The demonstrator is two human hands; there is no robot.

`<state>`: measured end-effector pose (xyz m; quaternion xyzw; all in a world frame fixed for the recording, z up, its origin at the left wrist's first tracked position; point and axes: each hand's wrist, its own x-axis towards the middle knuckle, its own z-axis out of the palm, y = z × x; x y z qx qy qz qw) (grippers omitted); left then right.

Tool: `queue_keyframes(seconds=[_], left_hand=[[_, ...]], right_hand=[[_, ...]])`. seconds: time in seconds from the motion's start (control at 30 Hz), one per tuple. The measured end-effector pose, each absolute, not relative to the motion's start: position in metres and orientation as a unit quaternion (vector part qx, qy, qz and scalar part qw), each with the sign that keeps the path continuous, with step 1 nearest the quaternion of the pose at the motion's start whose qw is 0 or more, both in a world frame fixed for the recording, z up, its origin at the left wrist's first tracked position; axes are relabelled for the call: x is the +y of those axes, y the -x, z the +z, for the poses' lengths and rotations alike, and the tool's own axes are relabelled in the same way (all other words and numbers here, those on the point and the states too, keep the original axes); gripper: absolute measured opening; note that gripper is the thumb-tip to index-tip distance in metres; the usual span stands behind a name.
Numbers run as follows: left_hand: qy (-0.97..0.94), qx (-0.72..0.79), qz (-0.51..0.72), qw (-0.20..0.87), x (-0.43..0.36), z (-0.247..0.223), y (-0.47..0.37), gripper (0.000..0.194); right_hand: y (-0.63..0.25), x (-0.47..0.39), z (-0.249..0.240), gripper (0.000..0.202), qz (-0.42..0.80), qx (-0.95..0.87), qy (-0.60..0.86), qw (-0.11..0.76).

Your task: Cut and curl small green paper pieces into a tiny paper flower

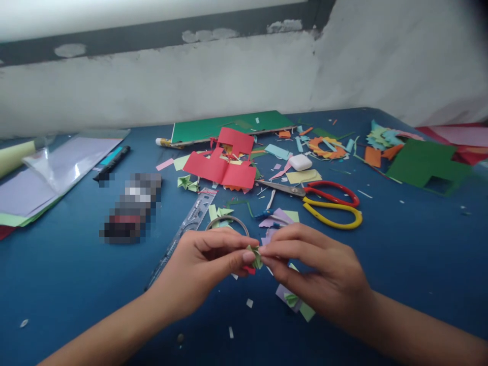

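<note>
- I see the green paper piece (254, 255) pinched between both hands, above the blue table (400, 244).
- Left hand (202, 267) and right hand (312, 269) both grip it by the fingertips.
- Scissors (324, 201) lie just beyond.

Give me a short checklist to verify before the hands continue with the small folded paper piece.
1. Both hands pinch the small green folded paper piece: ok.
2. Left hand and right hand meet above the blue table: ok.
3. Scissors lie closed, apart from the hands: ok.
4. Clear ruler lies flat beside the left hand: ok.
5. Fold fully finished: cannot tell.
</note>
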<state>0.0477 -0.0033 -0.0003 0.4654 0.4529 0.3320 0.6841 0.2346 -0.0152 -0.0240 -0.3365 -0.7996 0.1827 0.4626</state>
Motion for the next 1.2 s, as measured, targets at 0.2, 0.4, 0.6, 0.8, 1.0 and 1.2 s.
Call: queue_keyframes(seconds=[0.2,0.4,0.6,0.8,1.0,1.2], left_hand=[[-0.472,0.455,0.341,0.674,-0.004,0.0,-0.05,0.014],[-0.48,0.463,0.355,0.655,-0.006,0.0,-0.051,0.013],[-0.478,0.463,0.373,0.646,-0.006,-0.001,-0.052,0.011],[-0.466,0.481,0.386,0.635,-0.005,-0.003,-0.052,0.005],[-0.48,0.484,0.382,0.625,-0.005,-0.005,-0.052,0.001],[-0.492,0.48,0.39,0.613,-0.005,-0.008,-0.053,0.004]], right_hand=[[-0.241,-0.018,-0.026,0.018,0.092,-0.844,0.332,0.412],[-0.243,-0.018,-0.025,0.018,0.012,-0.863,0.322,0.389],[-0.239,-0.018,-0.017,0.014,-0.075,-0.87,0.311,0.375],[-0.234,-0.024,-0.015,0.024,-0.133,-0.886,0.315,0.314],[-0.232,-0.024,-0.018,0.025,-0.097,-0.887,0.321,0.319],[-0.235,-0.022,-0.024,0.024,-0.028,-0.886,0.313,0.343]])
